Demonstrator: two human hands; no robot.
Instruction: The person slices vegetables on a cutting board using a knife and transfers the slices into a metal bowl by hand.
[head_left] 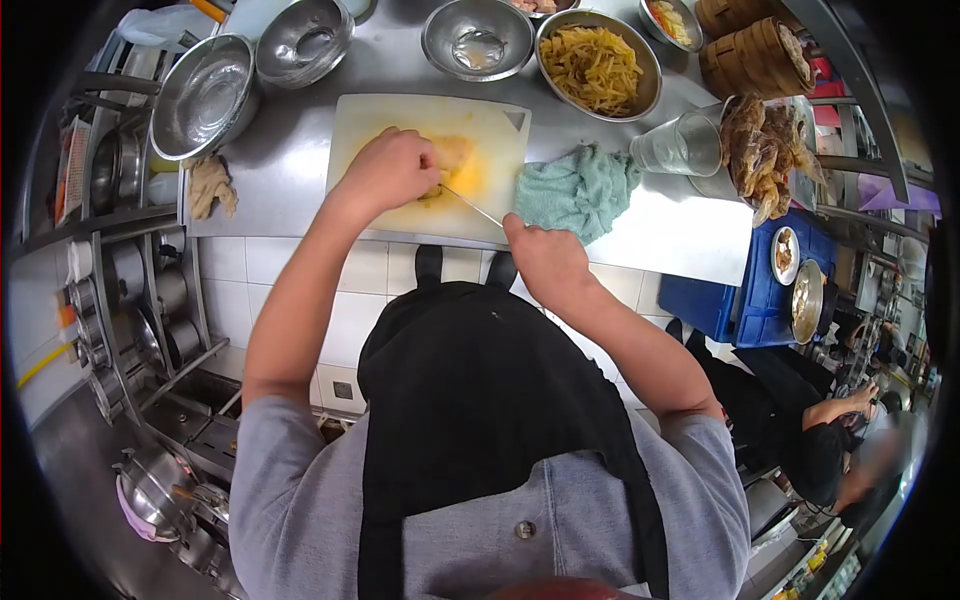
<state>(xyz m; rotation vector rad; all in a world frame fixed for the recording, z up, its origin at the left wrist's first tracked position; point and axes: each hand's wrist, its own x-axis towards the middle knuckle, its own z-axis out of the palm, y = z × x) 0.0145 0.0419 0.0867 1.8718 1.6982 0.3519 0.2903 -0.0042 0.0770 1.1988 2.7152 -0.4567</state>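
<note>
On the steel counter lies a white cutting board (350, 125), stained yellow near its middle. My left hand (395, 172) is over the board, its fingers curled down on a small yellowish-green piece of food (435, 194). My right hand (545, 255) is closed round the handle of a knife (472, 206), at the board's front right. The thin blade points up and left to the food beside my left fingertips. A crumpled green cloth (578, 190) lies just right of the board. The handle is mostly hidden in my right fist.
Behind the board stand a steel bowl (435, 40) and a bowl of yellow strips (597, 68). More bowls (205, 95) are at the left. A clear container (680, 145) and bamboo steamers (755, 60) stand right. Another person (800, 430) is at the lower right.
</note>
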